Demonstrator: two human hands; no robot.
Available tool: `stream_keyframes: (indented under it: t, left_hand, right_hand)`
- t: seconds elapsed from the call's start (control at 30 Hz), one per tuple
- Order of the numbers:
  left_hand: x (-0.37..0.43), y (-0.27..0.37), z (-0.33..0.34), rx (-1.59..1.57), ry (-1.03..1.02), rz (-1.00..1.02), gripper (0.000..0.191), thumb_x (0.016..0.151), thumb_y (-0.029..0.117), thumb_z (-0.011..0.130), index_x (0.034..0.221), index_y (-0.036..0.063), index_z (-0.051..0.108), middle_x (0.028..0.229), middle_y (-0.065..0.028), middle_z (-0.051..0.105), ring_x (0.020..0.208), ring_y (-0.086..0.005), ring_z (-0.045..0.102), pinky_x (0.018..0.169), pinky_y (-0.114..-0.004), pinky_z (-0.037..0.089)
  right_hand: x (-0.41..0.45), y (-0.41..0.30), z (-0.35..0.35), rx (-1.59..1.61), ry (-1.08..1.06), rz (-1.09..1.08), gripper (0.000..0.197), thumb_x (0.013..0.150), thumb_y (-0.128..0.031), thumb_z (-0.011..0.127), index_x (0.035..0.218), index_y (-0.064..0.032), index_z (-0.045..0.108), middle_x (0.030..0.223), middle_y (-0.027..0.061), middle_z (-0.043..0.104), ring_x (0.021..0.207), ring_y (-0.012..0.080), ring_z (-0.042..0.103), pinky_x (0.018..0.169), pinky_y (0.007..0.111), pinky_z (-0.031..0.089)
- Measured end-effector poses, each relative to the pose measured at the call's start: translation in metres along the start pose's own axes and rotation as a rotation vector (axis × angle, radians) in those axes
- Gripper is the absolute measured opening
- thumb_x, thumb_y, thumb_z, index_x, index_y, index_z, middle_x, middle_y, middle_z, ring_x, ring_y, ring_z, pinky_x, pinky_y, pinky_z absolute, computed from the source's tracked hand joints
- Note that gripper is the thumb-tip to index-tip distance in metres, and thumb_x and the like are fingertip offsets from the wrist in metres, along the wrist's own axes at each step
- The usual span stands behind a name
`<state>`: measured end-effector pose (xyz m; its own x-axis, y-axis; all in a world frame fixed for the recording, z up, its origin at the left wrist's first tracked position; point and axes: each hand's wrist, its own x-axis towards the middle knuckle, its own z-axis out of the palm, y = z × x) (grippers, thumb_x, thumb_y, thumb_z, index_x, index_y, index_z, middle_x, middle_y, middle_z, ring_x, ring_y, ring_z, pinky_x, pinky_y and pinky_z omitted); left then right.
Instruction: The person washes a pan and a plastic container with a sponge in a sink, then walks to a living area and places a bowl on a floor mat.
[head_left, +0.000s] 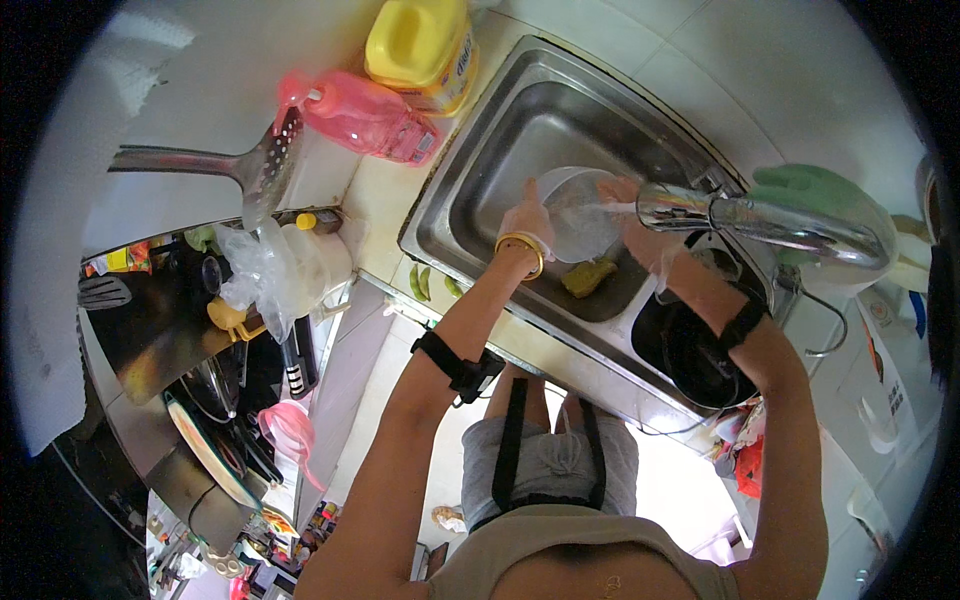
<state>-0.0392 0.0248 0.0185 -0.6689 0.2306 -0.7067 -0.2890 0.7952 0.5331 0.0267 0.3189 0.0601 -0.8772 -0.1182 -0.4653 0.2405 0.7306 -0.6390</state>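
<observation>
Over the larger basin of a stainless steel sink, my left hand and my right hand hold a translucent plastic bowl between them. Each hand grips one side of it. Water runs from the chrome faucet towards the bowl and my right hand. Just below the bowl, a yellow-green sponge lies on the basin floor. Under my right forearm, the smaller basin holds a dark pan. My right fingers are partly hidden by the bowl and the water.
A pink pump bottle and a yellow jug stand left of the sink. Small green vegetable pieces lie by its near edge. A slotted metal skimmer hangs at left. A green glove is behind the faucet.
</observation>
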Motion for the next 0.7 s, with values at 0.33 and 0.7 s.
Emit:
stream_keyframes:
  t: [0.33, 0.7]
  left_hand:
    - [0.038, -0.015, 0.037, -0.075, -0.113, -0.039, 0.073, 0.129, 0.04, 0.074, 0.189, 0.0057, 0.049, 0.148, -0.0377, 0.088, 0.114, -0.0529, 0.091, 0.112, -0.061, 0.078]
    - [0.047, -0.049, 0.062, -0.768, -0.764, 0.126, 0.041, 0.133, 0.037, 0.068, 0.14, 0.001, 0.086, 0.104, -0.0241, 0.09, 0.07, -0.028, 0.078, 0.069, -0.045, 0.064]
  right_hand:
    - [-0.123, 0.012, -0.078, 0.281, 0.482, 0.243, 0.04, 0.124, -0.001, 0.084, 0.163, 0.0041, 0.086, 0.153, 0.0153, 0.095, 0.139, 0.0273, 0.089, 0.129, 0.046, 0.067]
    - [-0.088, 0.037, -0.128, 0.238, 0.908, -0.09, 0.048, 0.133, -0.021, 0.082, 0.179, -0.0066, 0.081, 0.161, 0.0123, 0.09, 0.143, 0.0316, 0.085, 0.125, 0.046, 0.066]
